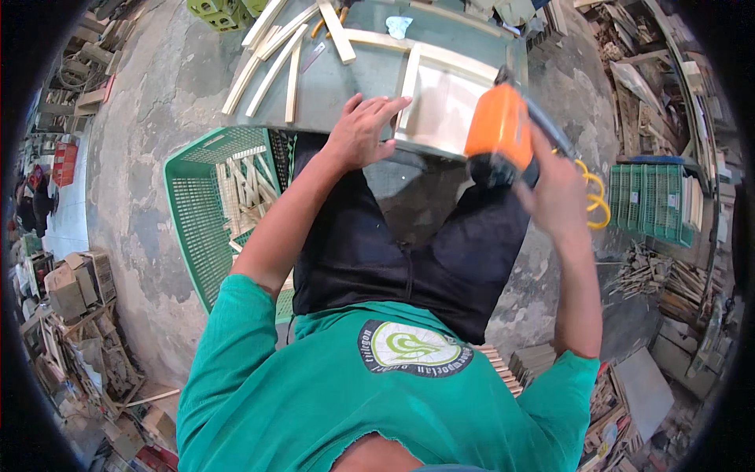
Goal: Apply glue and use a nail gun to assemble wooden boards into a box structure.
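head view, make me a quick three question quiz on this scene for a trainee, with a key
1. Which hand grips the orange nail gun?
2. True or false: the yellow coiled hose is to the right of the nail gun.
3. What does the large green plastic basket at left hold? a) bottles b) wooden strips c) rope

Key: 1. the right hand; 2. true; 3. b

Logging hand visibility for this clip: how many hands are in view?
2. The left hand is open at the left edge of the wooden frame; the right hand, blurred, holds the orange nail gun. Others may be hidden.
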Motion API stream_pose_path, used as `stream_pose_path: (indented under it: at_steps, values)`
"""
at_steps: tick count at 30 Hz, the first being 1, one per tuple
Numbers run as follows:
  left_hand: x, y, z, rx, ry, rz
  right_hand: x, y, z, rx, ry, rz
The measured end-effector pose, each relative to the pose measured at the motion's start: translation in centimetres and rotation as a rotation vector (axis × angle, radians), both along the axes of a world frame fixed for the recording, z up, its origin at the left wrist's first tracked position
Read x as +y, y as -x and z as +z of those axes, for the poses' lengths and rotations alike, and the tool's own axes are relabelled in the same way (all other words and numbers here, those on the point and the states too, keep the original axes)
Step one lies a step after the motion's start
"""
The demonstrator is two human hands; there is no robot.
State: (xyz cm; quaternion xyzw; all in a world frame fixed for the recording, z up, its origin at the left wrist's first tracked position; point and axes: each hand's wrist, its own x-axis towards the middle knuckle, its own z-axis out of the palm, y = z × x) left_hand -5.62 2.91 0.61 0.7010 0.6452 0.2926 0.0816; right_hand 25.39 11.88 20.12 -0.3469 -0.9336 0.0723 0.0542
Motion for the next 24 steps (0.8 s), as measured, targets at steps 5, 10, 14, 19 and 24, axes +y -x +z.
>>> stream_pose_path:
  at_steps: [5, 10, 14, 19, 24]
  values:
    - [-0.1, 0.0, 0.3, 0.003, 0.024, 0.011, 12.9, 4.6, -1.8, -0.126, -0.117, -0.113]
    - [-0.3, 0.1, 0.0, -0.050, 0.048, 0.020, 20.6, 9.3, -7.4, -0.252, -0.137, 0.016]
    - [0.0, 0.0, 0.0, -0.085, 0.031, -0.027, 24.3, 10.6, -11.9, -0.308, -0.113, -0.010]
    - [-0.2, 0.1, 0.3, -0.043, 0.075, -0.030, 25.1, 11.6, -13.2, -0.216, -0.063, 0.018]
    - [-0.3, 1.3, 0.7, -0.301, 0.034, 0.027, 22.7, 10.7, -10.2, -0.151, -0.110, -0.003]
